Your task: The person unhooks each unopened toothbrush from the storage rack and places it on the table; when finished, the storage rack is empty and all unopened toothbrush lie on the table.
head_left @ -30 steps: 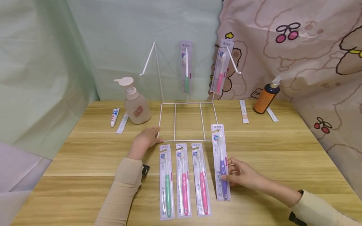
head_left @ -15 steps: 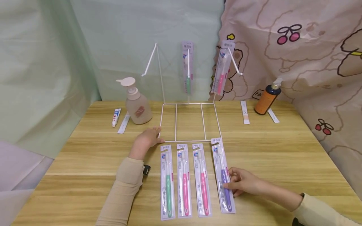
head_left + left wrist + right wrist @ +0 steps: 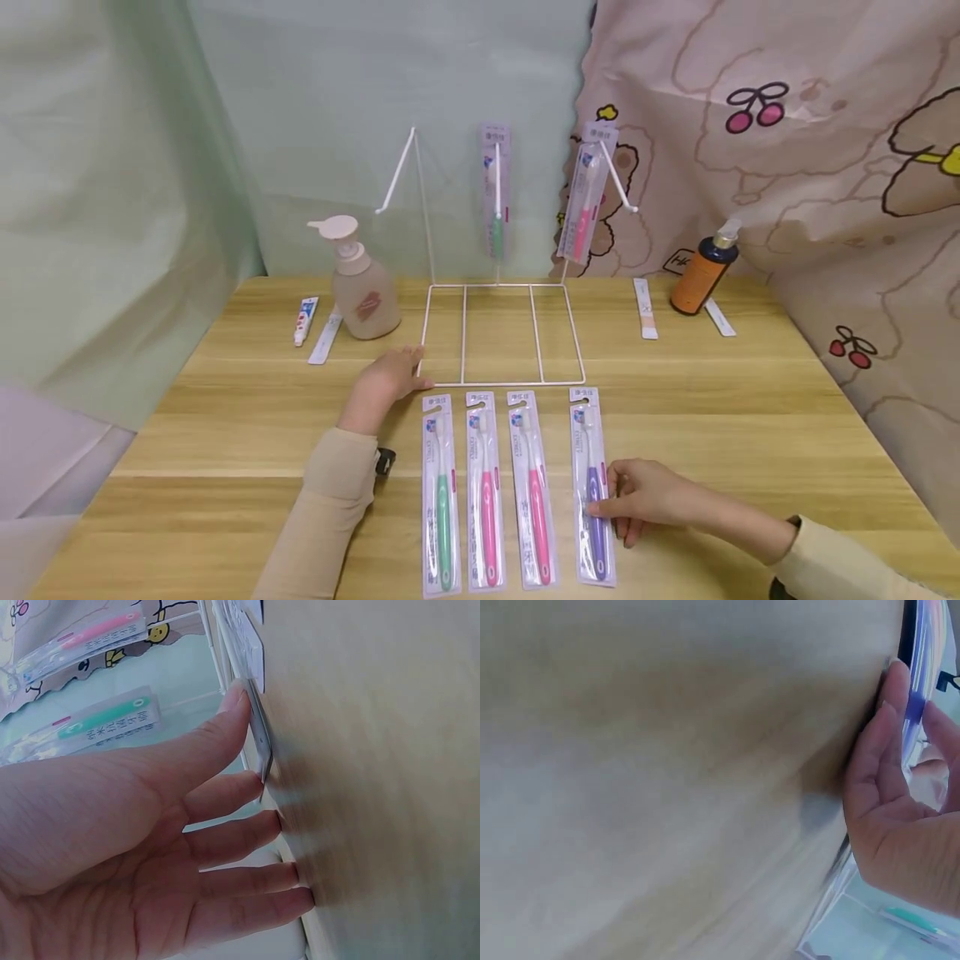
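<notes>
Between thumb and fingers, my right hand [image 3: 648, 498] pinches the right edge of a packaged purple toothbrush [image 3: 595, 492], low over the table. In the right wrist view the same purple toothbrush pack [image 3: 924, 675] shows edge-on between the fingertips. A green toothbrush pack [image 3: 441, 500] and two pink ones, a nearer-left pink pack [image 3: 487, 492] and another pink pack [image 3: 534, 492], lie in a row to its left. My left hand [image 3: 387, 379] rests on the table with extended fingers at the front left corner of a white wire rack [image 3: 501, 384]. Its fingertips touch the tabletop in the left wrist view.
On the rack's hooks hang a green toothbrush pack [image 3: 496, 196] and a pink one [image 3: 587, 196]; the left hook [image 3: 396, 171] is bare. A pump bottle [image 3: 365, 296], toothpaste tube [image 3: 305, 321] and sachet [image 3: 325, 337] stand left. Right are an orange-labelled bottle [image 3: 703, 279] and flat sachets [image 3: 645, 308].
My right hand has lowered the purple toothbrush pack toward me, from overlapping the rack's front right corner to the right end of the row. The left hand stays at the rack.
</notes>
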